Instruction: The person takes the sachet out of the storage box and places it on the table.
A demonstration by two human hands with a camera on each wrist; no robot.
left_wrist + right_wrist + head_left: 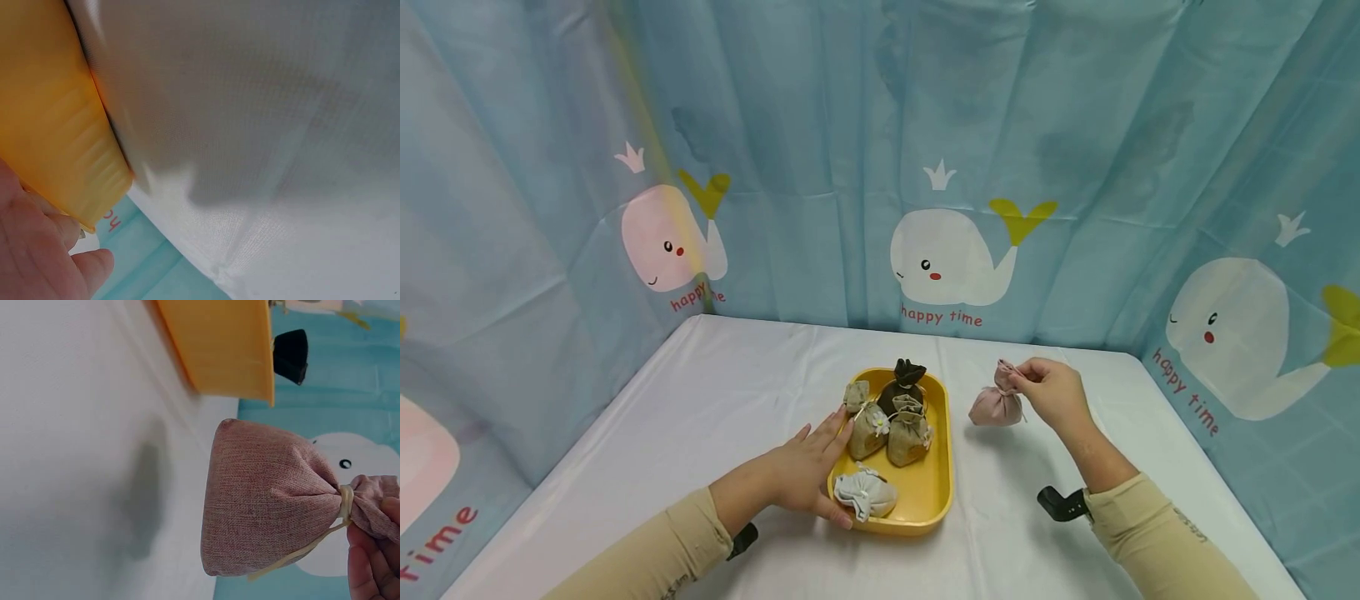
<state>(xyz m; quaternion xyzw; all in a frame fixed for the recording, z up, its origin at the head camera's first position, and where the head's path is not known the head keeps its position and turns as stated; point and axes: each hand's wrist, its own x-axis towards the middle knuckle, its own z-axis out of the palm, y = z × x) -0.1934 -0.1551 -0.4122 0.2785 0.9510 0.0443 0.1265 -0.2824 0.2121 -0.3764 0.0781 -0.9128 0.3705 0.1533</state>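
White cloth (737, 400) lies flat under everything. Close by, a pale bag (865, 493) lies in the front of a yellow tray (936, 479). The left hand (805, 472) rests on the tray's left side, its fingers loose and straight. Farther in stand two green-brown bags (910, 437). Right of the tray, the right hand (1060, 392) pinches the top of a pink bag (996, 407), which hangs below and left of the fingertips, up off the cloth. A black bag (898, 397) sits at the tray's far end. Behind hangs a blue curtain (820, 108) with whales (947, 258).

I see blue curtains (820, 117) with whales (951, 258) and red words (942, 317) hanging behind and beside a white bench (715, 408), with soft shadows (147, 500) on it.
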